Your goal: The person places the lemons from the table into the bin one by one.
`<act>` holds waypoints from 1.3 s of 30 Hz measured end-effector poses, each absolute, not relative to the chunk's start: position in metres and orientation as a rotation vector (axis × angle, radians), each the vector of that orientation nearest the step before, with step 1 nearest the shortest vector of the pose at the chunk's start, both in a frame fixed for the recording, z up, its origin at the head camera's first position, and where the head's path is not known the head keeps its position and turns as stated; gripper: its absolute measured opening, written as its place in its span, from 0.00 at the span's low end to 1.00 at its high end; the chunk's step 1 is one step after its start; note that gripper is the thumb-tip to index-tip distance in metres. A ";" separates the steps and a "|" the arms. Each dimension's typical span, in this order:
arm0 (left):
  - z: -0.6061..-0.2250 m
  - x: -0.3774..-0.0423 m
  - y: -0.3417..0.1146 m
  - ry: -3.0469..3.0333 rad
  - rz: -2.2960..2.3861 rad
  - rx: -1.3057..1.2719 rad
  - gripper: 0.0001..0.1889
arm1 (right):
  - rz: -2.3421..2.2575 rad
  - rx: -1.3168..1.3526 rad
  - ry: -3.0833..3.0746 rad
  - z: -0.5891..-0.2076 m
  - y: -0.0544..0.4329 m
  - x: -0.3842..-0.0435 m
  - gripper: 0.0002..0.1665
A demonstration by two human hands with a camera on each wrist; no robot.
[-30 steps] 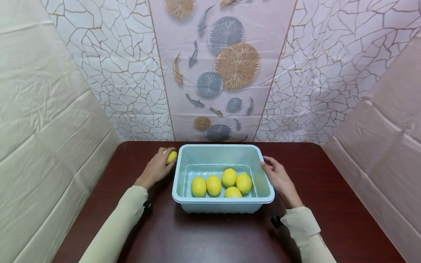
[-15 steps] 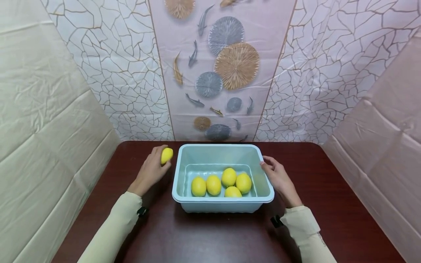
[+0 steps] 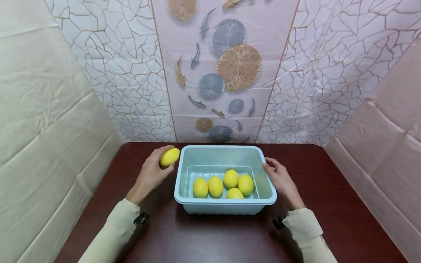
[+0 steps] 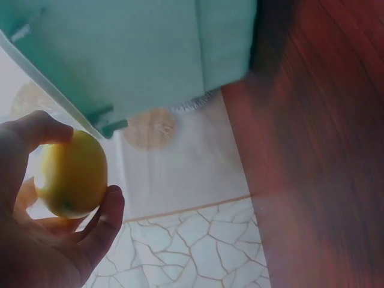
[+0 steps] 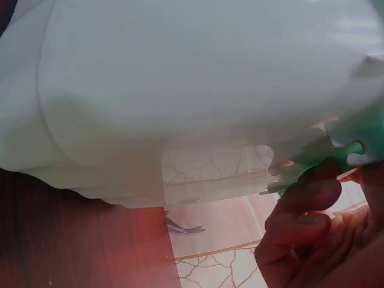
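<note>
My left hand (image 3: 152, 174) pinches a yellow lemon (image 3: 169, 157) between thumb and fingers, just left of the pale blue plastic basin (image 3: 227, 201). In the left wrist view the same lemon (image 4: 73, 174) sits in the curled fingers, close to the basin's outer wall (image 4: 138, 54). Several more lemons (image 3: 215, 186) lie on the basin's floor, towards its near side. At the basin's right rim, my right hand (image 3: 282, 180) grips the edge, thumb over the top. From the right wrist view, curled fingers (image 5: 300, 222) reach under that rim.
The basin stands on a dark red-brown table (image 3: 210, 241). A patterned cloth backdrop (image 3: 131, 73) hangs behind the table's far edge. Beige cloth panels (image 3: 42, 146) flank the table on both sides.
My left hand has picked up the lemon beside the basin, drawing it slightly left and then turning it towards the rim. The right hand keeps its grip on the basin.
</note>
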State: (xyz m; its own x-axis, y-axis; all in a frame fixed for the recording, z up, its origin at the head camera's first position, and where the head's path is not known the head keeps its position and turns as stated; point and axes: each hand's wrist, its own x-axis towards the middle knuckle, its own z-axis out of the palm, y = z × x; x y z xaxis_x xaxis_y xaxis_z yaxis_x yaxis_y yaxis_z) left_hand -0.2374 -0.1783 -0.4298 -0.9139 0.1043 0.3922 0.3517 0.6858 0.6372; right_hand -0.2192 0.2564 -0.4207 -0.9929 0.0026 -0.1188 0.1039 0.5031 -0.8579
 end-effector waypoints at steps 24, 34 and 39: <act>-0.408 -0.201 -0.157 -2.443 -1.392 -0.571 0.34 | -1.543 0.109 2.629 -0.422 0.258 -0.219 0.36; -0.406 -0.194 -0.152 -2.486 -1.329 -0.741 0.34 | -1.532 0.106 2.628 -0.423 0.258 -0.219 0.37; -0.408 -0.193 -0.150 -2.511 -1.298 -0.851 0.35 | -1.539 0.104 2.621 -0.422 0.258 -0.219 0.37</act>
